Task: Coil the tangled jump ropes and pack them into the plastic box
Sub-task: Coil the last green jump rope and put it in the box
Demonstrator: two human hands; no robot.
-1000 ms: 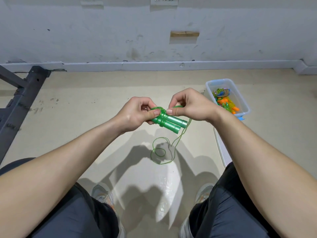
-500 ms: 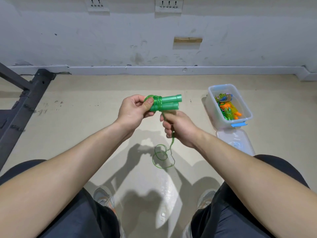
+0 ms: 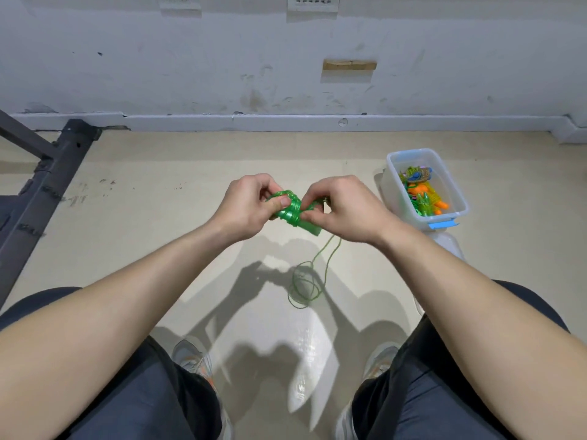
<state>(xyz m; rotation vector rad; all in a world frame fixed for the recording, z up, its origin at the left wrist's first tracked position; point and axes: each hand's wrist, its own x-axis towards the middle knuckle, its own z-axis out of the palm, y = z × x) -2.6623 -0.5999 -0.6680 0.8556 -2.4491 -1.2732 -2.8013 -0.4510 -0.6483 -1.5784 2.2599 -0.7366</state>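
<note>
Rope [image 3: 301, 289] slack lies in a small loose loop on the floor [image 3: 152, 223]. The loop sits ahead of the left shoe [image 3: 193, 360] and right shoe [image 3: 381, 357], between the person's knees in dark shorts. Two green strands rise from it to the handles [image 3: 293, 215], which are held side by side above the floor with several turns of cord wound round them.

The left hand [image 3: 247, 204] grips one end of the bundle, thumb pressed on the windings. The right hand [image 3: 346, 208] has its fingers curled at the other end, pinching the bundle. A strand loops over the top between the two hands.

The floor is pale beige and glossy, with hard shadows of the arms and a bright glare patch near the shoes. Dark scuff marks show farther out on the left.

The box [image 3: 391, 192], clear plastic, stands on the floor to the right, beyond the right hand. It holds packed ropes [image 3: 424, 198] in orange, green and blue. Its lid [image 3: 448, 246] lies flat just beside its near end.

A dark metal frame [image 3: 47, 188] runs along the floor's left edge to the skirting [image 3: 286, 122]. Above that is a scuffed white wall [image 3: 190, 74] with a tan patch [image 3: 349, 65] and sockets [image 3: 313, 1] at the top.
</note>
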